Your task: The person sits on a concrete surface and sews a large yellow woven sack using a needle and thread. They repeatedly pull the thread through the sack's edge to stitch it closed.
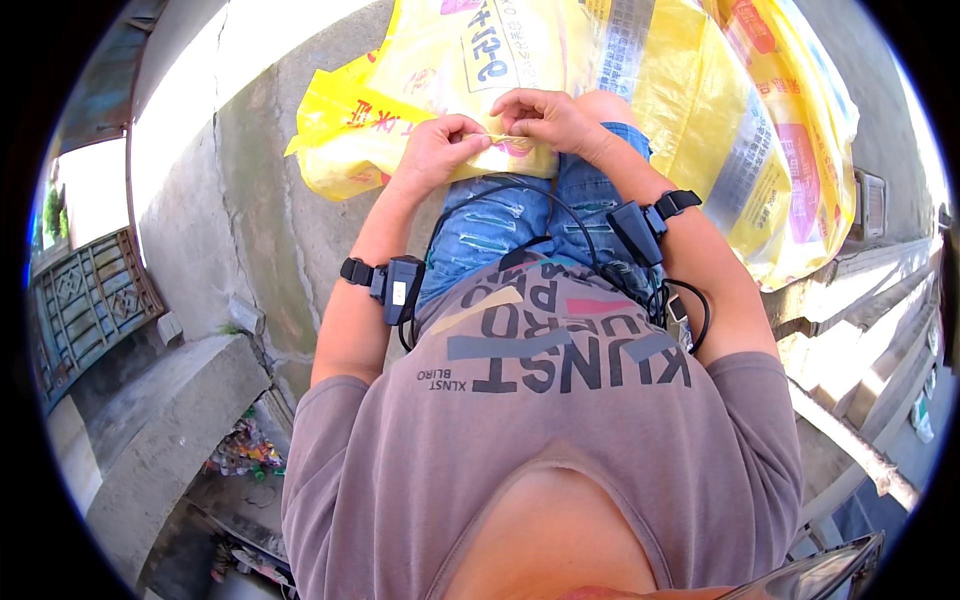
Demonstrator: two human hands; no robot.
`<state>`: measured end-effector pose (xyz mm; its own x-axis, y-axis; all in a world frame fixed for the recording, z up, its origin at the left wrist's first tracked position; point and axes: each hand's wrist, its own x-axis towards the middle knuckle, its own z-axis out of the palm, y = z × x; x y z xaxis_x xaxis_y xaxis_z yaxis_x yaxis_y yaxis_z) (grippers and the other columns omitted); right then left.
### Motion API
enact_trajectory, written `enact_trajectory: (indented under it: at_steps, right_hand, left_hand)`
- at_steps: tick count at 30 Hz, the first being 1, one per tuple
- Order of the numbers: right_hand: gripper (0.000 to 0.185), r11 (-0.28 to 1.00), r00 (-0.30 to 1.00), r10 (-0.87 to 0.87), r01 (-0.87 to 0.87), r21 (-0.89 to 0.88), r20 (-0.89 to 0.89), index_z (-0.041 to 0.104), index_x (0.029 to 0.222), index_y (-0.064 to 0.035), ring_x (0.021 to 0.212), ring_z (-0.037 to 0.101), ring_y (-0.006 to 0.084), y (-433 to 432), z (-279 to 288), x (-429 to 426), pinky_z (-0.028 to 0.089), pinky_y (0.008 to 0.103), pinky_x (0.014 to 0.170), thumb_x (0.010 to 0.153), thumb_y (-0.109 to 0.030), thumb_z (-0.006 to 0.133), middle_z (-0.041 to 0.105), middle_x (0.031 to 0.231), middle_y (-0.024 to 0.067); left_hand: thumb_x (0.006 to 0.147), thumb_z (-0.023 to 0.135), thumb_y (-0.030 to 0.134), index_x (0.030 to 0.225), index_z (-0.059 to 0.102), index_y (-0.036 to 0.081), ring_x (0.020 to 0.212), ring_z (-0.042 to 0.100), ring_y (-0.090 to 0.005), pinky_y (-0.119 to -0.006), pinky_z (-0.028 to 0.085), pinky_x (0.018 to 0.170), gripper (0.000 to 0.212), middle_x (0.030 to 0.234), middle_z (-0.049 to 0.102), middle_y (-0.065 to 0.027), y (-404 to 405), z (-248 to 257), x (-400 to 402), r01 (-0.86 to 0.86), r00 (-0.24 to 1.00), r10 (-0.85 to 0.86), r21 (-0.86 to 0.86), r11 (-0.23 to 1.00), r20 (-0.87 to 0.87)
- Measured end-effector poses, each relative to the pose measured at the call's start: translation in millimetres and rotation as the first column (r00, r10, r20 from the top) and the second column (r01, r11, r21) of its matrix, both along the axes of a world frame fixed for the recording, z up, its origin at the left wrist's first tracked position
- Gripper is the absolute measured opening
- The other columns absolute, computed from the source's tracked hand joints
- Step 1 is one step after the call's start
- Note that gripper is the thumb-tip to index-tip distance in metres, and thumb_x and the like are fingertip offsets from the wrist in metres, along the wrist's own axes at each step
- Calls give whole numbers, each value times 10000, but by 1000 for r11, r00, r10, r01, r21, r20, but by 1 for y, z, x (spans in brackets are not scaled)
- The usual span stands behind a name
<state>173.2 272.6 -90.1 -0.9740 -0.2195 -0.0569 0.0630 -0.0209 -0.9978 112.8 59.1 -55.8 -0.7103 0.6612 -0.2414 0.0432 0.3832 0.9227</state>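
Note:
A large yellow plastic sheet with printed lettering (435, 82) lies over my knees and spreads to the right. My left hand (442, 150) pinches its folded near edge between thumb and fingers, above the ripped jeans (495, 217). Close beside it, my right hand (544, 120) is bent over the same edge, its thumb near the fold and its fingers curled. Whether the right fingertips grip the plastic, I cannot tell. Both forearms wear strapped black devices, one on the left forearm (401, 289) and one on the right (637, 232), with black cables across the lap.
Cracked concrete ground (277, 150) runs beneath and to the left. A metal lattice gate (94, 300) stands at the far left, near a low concrete wall (180, 412). Mixed litter (244, 450) lies behind that wall. Concrete steps (862, 352) and a pale pole (855, 442) are at the right.

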Motion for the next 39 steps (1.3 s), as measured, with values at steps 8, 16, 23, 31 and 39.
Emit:
enact_trajectory:
  at_steps: [8, 16, 23, 31, 39]
  right_hand:
    - [193, 994, 1000, -13, 14, 107, -9, 627, 958, -28, 813, 610, 85, -5, 21, 4, 498, 224, 764, 794, 72, 614, 638, 868, 18]
    - [135, 829, 822, 109, 235, 508, -559, 637, 815, -90, 851, 589, 236, -17, 42, 9, 491, 310, 713, 694, -80, 698, 622, 883, 39]
    - [68, 871, 596, -1, 395, 291, -803, 564, 817, -46, 669, 593, 195, -45, 96, 8, 490, 276, 597, 778, -42, 619, 627, 774, 60]
    - [95, 911, 957, -288, 285, -298, 36, 476, 963, -64, 552, 404, 56, -30, 87, 20, 341, 169, 508, 981, -154, 453, 492, 670, 9]
    - [49, 987, 984, -162, 163, 11, -81, 472, 963, -47, 587, 354, 41, -45, 62, 23, 353, 181, 537, 958, -94, 486, 430, 701, -24]
  left_hand:
    - [777, 699, 177, 852, 682, -4, 659, 544, -65, -219, 434, 608, 197, 719, 637, -9, -1, 7, 4, -18, 996, 19, -15, 1000, 86]
    - [751, 708, 134, 824, 688, 23, 694, 554, -73, -216, 438, 650, 135, 748, 644, -6, 1, 9, 4, -118, 944, 110, 5, 993, 310]
    - [772, 695, 118, 841, 677, 23, 686, 531, -61, -197, 416, 633, 118, 758, 620, 5, 3, -6, 10, -185, 926, 166, 24, 982, 340]
    - [782, 691, 110, 840, 670, 25, 695, 538, -68, -198, 428, 658, 104, 764, 618, 4, 9, 16, 15, -175, 943, 165, 10, 985, 290]
    - [789, 680, 115, 842, 672, 25, 708, 542, -64, -191, 432, 664, 104, 762, 624, 4, 8, 12, 10, -123, 976, 121, 2, 992, 181]
